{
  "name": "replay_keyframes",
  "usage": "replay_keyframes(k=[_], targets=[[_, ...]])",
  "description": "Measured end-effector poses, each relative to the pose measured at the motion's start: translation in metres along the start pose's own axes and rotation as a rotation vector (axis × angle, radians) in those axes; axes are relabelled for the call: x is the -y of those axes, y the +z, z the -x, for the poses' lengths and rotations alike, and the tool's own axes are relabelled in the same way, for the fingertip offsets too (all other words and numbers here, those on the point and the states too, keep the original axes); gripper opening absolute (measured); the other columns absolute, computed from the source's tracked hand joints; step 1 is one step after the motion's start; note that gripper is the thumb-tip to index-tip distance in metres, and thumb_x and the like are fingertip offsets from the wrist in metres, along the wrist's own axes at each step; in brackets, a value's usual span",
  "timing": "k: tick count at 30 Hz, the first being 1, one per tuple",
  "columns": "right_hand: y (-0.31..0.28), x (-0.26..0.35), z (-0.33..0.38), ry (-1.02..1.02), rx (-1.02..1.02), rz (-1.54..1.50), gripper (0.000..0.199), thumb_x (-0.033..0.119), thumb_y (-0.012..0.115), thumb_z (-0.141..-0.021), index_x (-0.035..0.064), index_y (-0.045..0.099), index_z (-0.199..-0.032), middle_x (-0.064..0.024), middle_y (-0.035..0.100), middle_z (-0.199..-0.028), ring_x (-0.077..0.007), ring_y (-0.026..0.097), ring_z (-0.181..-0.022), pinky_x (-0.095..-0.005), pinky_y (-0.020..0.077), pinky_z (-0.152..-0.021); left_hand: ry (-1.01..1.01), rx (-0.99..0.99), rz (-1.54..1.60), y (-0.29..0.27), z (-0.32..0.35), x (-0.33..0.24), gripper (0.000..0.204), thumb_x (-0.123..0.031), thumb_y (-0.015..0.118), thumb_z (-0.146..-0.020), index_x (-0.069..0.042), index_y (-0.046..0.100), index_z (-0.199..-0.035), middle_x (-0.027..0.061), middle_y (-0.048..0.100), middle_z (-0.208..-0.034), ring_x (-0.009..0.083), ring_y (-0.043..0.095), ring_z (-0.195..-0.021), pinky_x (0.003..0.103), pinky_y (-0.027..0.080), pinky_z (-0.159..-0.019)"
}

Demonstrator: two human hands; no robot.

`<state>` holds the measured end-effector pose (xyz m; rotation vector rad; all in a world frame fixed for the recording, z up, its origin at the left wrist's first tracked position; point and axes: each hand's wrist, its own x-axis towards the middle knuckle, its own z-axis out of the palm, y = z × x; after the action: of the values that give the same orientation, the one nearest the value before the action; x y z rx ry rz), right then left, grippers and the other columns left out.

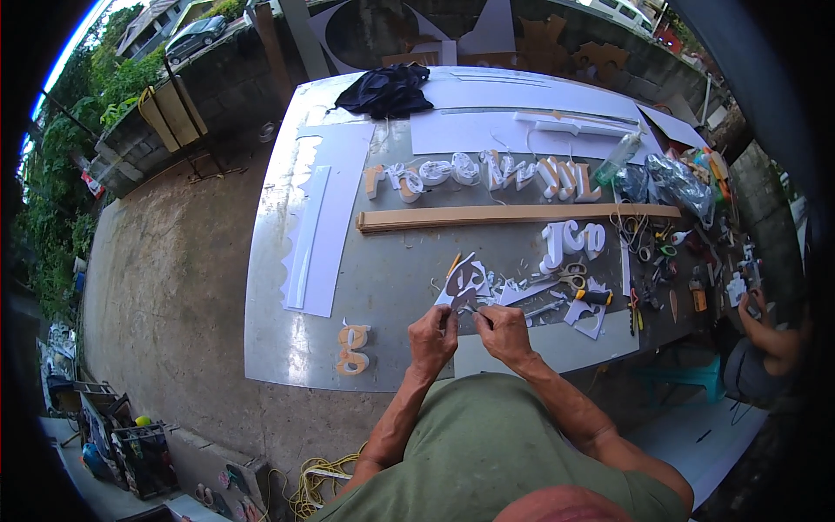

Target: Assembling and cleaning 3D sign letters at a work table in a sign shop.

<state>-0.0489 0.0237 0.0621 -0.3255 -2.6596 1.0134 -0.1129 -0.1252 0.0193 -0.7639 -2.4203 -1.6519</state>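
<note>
A single head-worn fisheye view looks steeply down from above the person's chest onto the table [287, 348], facing forward along its length. The forearms enter from the lower edge, close to the lens. Straight edges bow near the rim, where ground, a wall and greenery curve around.

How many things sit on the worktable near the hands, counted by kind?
Cut-out white sheet piece held in both hands: 1
Orange letter lying alone: 1
Long wooden strip: 1
Scissors: 1
Dark cloth: 1
Total: 5
</note>
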Motion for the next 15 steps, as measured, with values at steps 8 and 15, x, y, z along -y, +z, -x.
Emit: replay_keyframes(k=[8,15], targets=[[0.007,-0.004,0.007,-0.108,-0.012,0.154,0.008,0.009,0.066,-0.084,0.0034,0.063,-0.08,-0.0142,0.061,-0.072,-0.034,0.064,-0.064,-0.0437,0.0502,-0.057,-0.109,0.087,0.059,0.011,0.001,-0.004,0.014,-0.002,0.072,-0.085,0.003,0.065,-0.096,0.0141,0.072,-0.078,0.0179,0.072,-0.067,0.029,0.055,-0.06],[0.014,-0.008,0.015,-0.088,0.084,0.224,0.008,0.012,0.062,-0.087,0.004,0.062,-0.085,-0.0134,0.061,-0.078,-0.0335,0.066,-0.069,-0.0424,0.0534,-0.061,-0.254,0.1,0.194,0.01,0.002,-0.009,0.018,0.0,0.074,-0.081,0.002,0.068,-0.097,0.0088,0.072,-0.081,0.0106,0.069,-0.073,0.026,0.055,-0.069]])
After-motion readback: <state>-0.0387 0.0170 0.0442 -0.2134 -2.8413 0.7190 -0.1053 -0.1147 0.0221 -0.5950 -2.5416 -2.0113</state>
